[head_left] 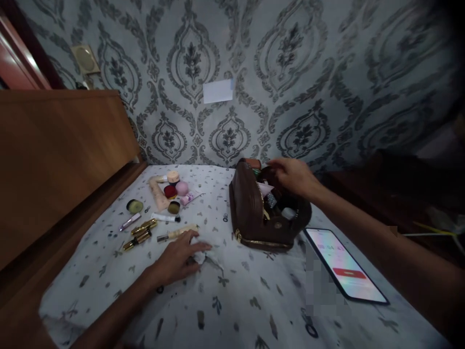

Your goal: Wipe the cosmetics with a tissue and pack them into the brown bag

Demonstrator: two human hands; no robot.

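A brown makeup bag (246,203) with a gold zip stands unzipped on the printed cloth, several small items jumbled inside it. My right hand (292,178) is at the bag's far upper edge, its fingers bent over the rim; their tips are partly hidden. On the cloth to the left of the bag rests my left hand (179,259), fingers spread and holding nothing. Its fingertips lie beside a crumpled whitish piece (210,259), perhaps tissue or thin plastic. Just beyond that hand lies a beige tube (181,231) with a silvery cap.
Several cosmetics sit at left: gold tubes (140,235), a green-topped jar (134,206), a pink tube (191,197), a red round pot (170,192). A lit phone (347,266) lies right of the bag. A wooden cabinet (65,160) borders the left; patterned wall behind.
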